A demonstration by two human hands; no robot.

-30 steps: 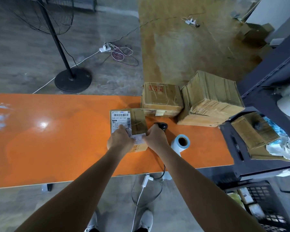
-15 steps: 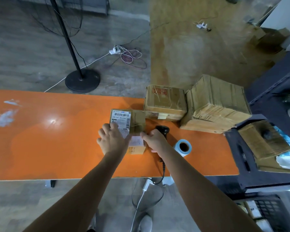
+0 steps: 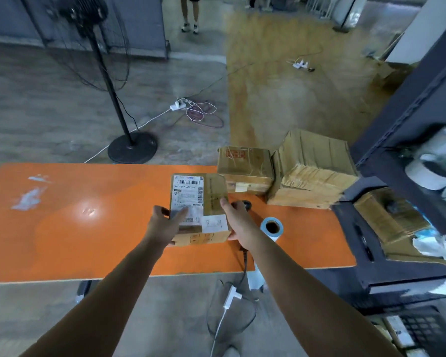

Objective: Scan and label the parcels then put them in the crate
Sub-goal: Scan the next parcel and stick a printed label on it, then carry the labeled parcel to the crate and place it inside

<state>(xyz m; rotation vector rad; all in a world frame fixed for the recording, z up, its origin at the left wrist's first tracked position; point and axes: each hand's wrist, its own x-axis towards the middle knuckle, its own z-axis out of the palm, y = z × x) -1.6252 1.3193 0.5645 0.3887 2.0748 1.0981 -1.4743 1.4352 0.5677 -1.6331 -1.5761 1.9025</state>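
A small brown cardboard parcel [image 3: 211, 197] with a white barcoded shipping label and a small white sticker on top is on the orange table [image 3: 75, 228]. My left hand [image 3: 165, 222] grips its left near side, thumb over the label. My right hand [image 3: 236, 217] grips its right side. A black barcode scanner [image 3: 246, 204] lies just behind my right hand, mostly hidden, its cable dropping off the table. A blue-edged label roll [image 3: 272, 228] stands to the right. The black crate [image 3: 417, 328] is at the bottom right, on the floor.
Two more cardboard boxes stand at the table's far right: a medium one [image 3: 245, 163] and a larger battered one [image 3: 312, 168]. A dark shelf unit [image 3: 402, 155] with tape rolls and a box fills the right. A fan stand [image 3: 131, 148] and cables are beyond the table.
Both hands went from pressing the small sticker on top of the parcel to gripping the parcel by its sides. The camera view tilted up.
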